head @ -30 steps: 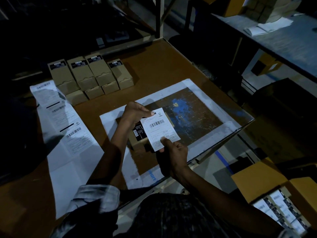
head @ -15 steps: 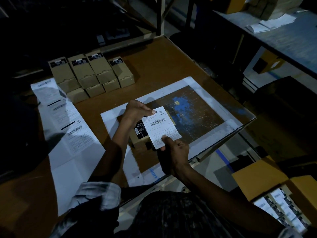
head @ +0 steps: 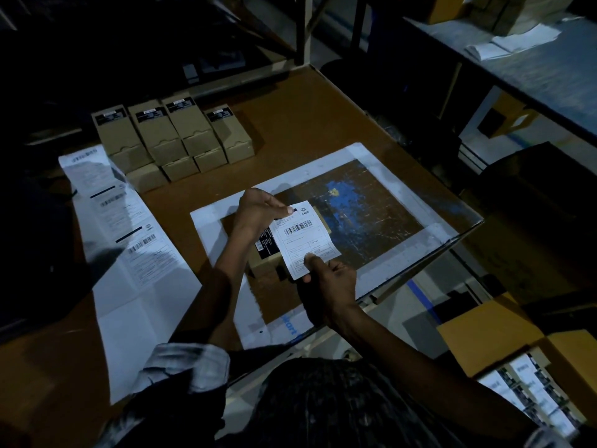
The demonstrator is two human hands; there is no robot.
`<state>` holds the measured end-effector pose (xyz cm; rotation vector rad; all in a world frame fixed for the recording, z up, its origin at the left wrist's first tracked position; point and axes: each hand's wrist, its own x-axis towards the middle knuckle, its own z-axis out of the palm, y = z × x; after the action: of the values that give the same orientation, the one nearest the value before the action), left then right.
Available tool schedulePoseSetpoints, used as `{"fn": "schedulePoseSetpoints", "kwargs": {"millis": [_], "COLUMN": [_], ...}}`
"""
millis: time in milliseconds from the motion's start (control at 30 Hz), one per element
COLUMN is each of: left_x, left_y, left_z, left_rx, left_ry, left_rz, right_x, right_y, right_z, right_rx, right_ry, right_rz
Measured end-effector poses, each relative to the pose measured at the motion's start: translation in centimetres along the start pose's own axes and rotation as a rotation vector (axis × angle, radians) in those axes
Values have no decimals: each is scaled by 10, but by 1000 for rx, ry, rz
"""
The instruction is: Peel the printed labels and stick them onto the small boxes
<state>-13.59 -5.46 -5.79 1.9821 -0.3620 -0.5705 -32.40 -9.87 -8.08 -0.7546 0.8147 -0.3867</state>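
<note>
Where the two hands meet just below the middle of the frame, a white printed label (head: 305, 239) with a barcode is held flat above a small brown box (head: 268, 253) bearing a black sticker. Left hand (head: 258, 211): grasping the label's upper left corner between thumb and fingers. Right hand (head: 329, 286): pinching the label's lower edge, thumb on the printed face. The box lies beneath the label, partly hidden by it, on a dark worn mat (head: 361, 215) with blue patches and a pale border; whether label and box touch cannot be told.

Left of centre: a long strip of label sheet (head: 129, 240), some labels with barcodes at its upper part, blank backing lower down, lying on the brown table (head: 290, 124).

Upper left: a stack of small brown boxes (head: 174, 137) in rows, each topped with a black sticker, well apart from the hands.

Lower right: an open carton (head: 484, 337) below the table edge, holding boxes with white printed faces.

Upper right: a second grey table (head: 533, 69) carrying folded white papers (head: 513, 42).
</note>
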Motion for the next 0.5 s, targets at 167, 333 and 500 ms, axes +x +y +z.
{"fn": "schedulePoseSetpoints", "kwargs": {"millis": [167, 333, 500], "left_x": [-8, -18, -24], "left_y": [-7, -12, -8], "left_z": [3, 3, 3], "left_rx": [71, 117, 246], "left_ry": [61, 93, 141], "left_rz": [55, 117, 132], "right_x": [3, 8, 11], "right_y": [-2, -5, -16], "right_z": [-2, -10, -22], "right_rx": [-117, -216, -496], "right_ry": [50, 87, -6], "right_rz": [6, 9, -19]}}
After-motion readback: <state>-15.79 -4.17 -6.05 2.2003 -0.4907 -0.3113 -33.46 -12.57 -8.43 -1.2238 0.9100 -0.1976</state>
